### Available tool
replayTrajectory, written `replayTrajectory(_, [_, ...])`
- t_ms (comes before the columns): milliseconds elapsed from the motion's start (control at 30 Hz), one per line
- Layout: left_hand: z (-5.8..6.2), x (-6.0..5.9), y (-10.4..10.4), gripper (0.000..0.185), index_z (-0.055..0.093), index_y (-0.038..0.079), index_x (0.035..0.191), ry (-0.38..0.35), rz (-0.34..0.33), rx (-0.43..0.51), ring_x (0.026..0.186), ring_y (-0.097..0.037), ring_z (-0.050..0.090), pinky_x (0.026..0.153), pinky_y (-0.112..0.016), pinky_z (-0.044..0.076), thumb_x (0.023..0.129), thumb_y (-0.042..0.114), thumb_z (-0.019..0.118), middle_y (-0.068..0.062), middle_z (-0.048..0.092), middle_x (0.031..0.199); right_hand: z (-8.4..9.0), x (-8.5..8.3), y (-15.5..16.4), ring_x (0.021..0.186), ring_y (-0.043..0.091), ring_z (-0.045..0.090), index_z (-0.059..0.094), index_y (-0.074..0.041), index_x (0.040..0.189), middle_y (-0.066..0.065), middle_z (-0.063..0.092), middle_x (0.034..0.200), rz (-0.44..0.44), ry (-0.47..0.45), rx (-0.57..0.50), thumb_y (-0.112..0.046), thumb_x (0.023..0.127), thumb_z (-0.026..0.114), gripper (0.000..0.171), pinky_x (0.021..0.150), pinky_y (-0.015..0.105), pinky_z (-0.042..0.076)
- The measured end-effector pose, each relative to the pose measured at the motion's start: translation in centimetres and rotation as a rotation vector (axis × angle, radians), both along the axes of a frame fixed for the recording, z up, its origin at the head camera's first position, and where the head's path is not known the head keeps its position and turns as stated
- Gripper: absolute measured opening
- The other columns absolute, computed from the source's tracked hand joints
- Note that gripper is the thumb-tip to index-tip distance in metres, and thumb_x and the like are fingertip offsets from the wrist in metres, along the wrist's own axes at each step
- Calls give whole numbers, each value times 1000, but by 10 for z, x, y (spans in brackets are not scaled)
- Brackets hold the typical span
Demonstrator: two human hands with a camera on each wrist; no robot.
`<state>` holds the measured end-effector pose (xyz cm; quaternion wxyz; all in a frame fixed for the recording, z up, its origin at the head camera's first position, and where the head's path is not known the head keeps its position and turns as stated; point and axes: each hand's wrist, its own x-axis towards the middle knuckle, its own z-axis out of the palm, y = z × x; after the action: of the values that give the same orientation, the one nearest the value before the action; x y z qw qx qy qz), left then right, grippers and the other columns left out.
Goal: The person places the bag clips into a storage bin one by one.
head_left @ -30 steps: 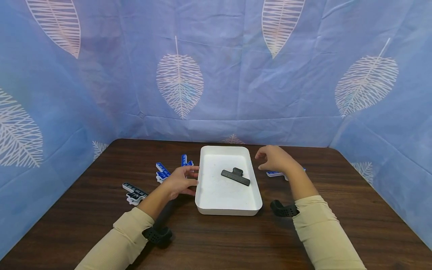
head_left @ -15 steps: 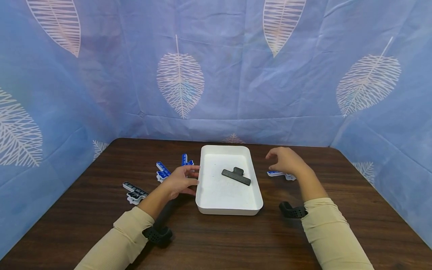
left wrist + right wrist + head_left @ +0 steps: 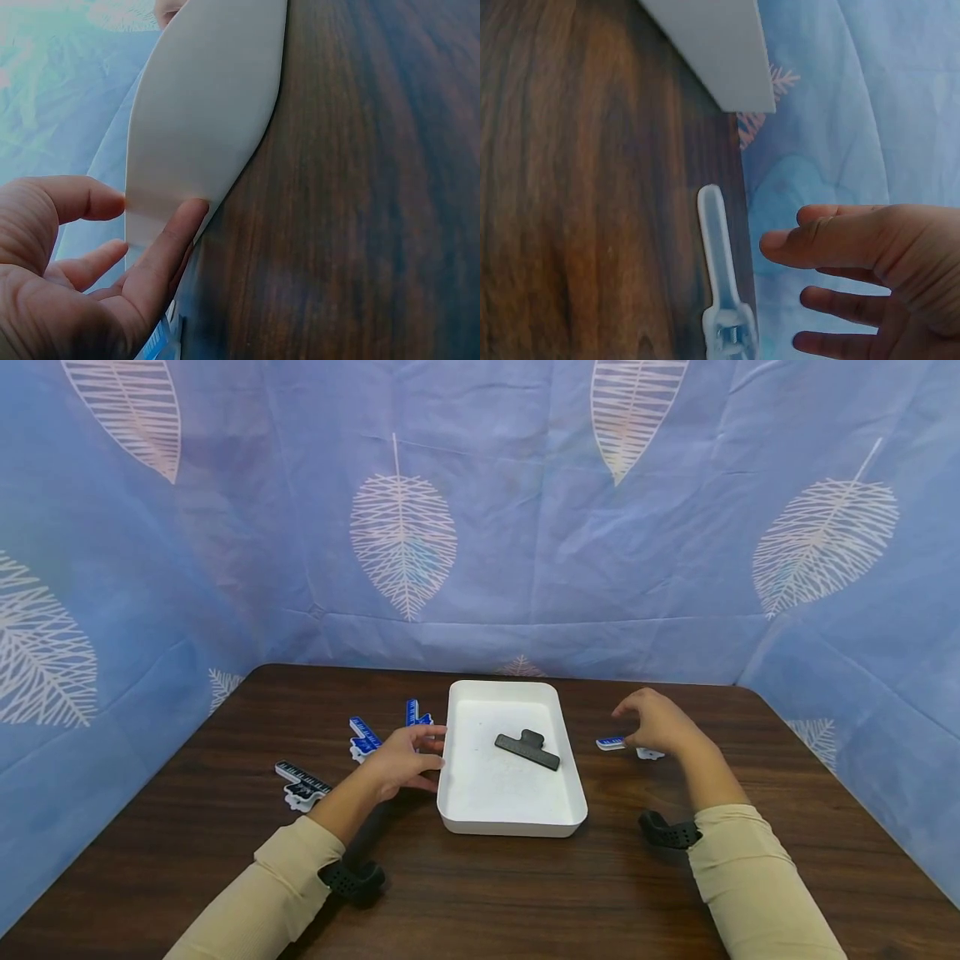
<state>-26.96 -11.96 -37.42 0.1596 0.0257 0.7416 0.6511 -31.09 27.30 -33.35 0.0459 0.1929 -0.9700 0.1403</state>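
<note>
my left hand [image 3: 401,764] rests against the left wall of the white tray [image 3: 510,822], thumb and fingertips touching its outer side. the tray is a shallow rectangle with rounded corners, lying flat on the dark wood, long side running away from me. my right hand [image 3: 660,722] hovers with fingers spread and lightly bent just above a small clip [image 3: 611,743], blue on top and white underneath, lying flat on the wood to the right of the tray, apart from it. from the right wrist view the clip [image 3: 721,277] shows its pale underside, long and narrow.
</note>
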Motion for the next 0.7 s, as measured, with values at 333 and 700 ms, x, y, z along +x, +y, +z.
replayTrajectory(333, [-1,-1,0,57,47,5,142,11,-2,8,102,-35,64,72,-47,58,88,-9,61,-22,51,128,-8,-7,10,112,50,52,69,3,110,29,60,119,-15,-108,47,-1,73,79,39,90,62,45])
replayTrajectory(700, [-2,0,-1,57,47,5,142,8,0,5,101,-35,64,72,-46,59,89,-8,62,-22,50,129,-16,-17,14,99,39,60,70,0,106,24,66,109,-7,-219,48,6,70,74,36,83,54,49])
